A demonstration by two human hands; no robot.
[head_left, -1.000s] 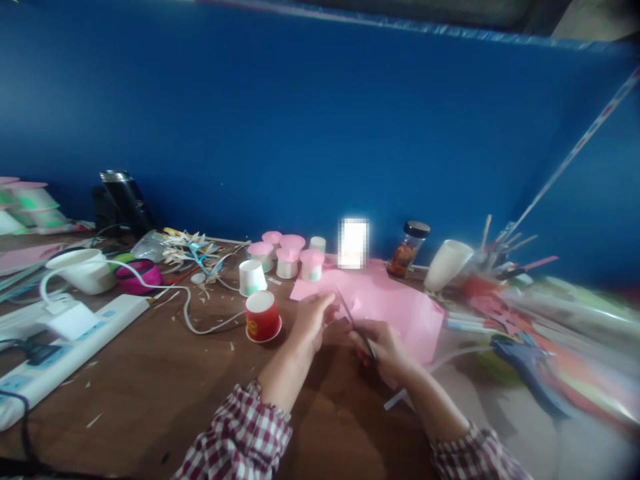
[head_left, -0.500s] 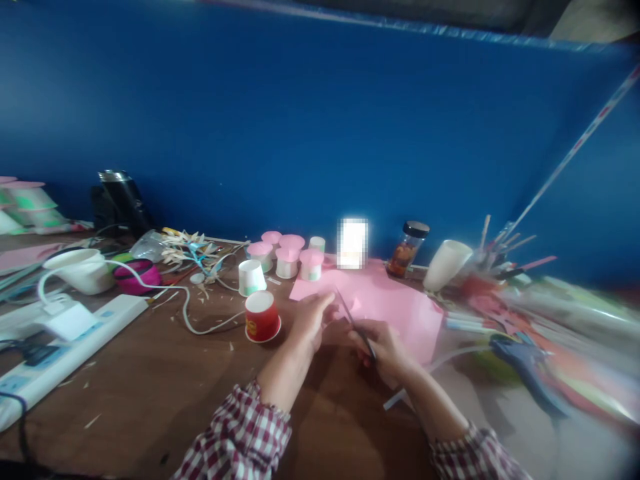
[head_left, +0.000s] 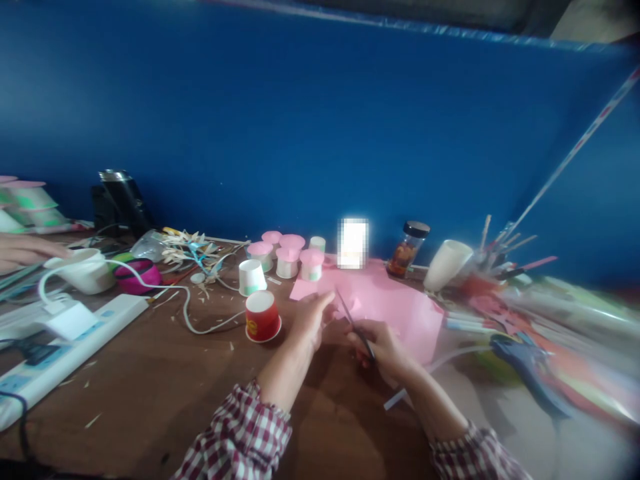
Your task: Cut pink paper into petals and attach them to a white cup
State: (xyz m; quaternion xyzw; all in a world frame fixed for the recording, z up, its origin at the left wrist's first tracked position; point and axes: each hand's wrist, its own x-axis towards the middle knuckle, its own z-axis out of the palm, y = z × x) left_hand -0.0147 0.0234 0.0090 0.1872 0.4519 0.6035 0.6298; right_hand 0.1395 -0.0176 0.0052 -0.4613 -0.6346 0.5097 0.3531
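My right hand (head_left: 377, 343) is closed round a pair of dark, slim scissors (head_left: 349, 315), their blades pointing up and away toward my left fingertips. My left hand (head_left: 311, 321) is closed, thumb on top, at a piece of pink paper; its lower fingers are partly hidden. Beyond both hands a large sheet of pink paper (head_left: 410, 313) lies on the table, with a raised bit of pink near the blades. Left of my left hand a red paper cup (head_left: 263, 319) stands upside down, and a white paper cup (head_left: 251, 279) stands just behind it.
Several small cups with pink paper discs (head_left: 287, 253) stand behind. A bright blurred-out rectangle (head_left: 353, 243), a lidded jar (head_left: 407, 250) and a white cup (head_left: 447, 265) line the back. A power strip (head_left: 115, 320) lies left. Another person's hand (head_left: 30, 253) is by a white mug (head_left: 87, 273).
Another person's hand has come into view at the far left, over the white mug. My own hands and the scissors have hardly moved.
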